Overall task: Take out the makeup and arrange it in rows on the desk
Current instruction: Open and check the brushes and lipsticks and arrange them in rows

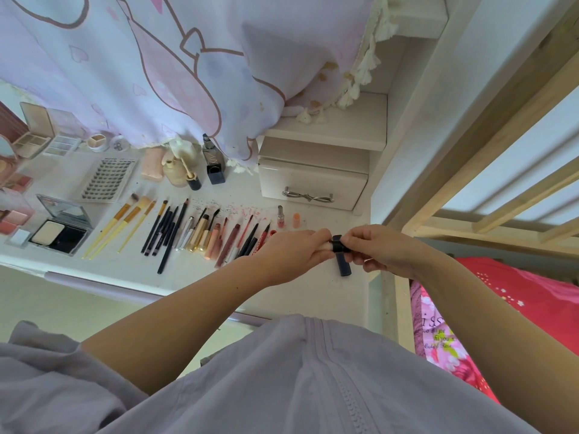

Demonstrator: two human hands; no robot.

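A row of brushes [131, 220], pencils [169, 227] and lip tubes [216, 236] lies across the white desk [194, 277]. Behind it stand bottles [213, 164] and a lash tray [106, 180]; open palettes [34, 133] and a powder compact [61, 230] sit at the left. Over the desk's right end, my left hand [291, 255] and my right hand [379, 249] meet on a small dark tube [341, 261]. The left fingers pinch its pale end, the right fingers grip its black cap. Two small lipsticks [288, 217] stand just beyond.
A white drawer box [313, 183] with a bow handle sits at the desk's back right under shelves [338, 126]. A pink-and-lilac curtain [156, 73] hangs over the back. Wooden bed rails [501, 198] and red bedding [501, 308] lie to the right.
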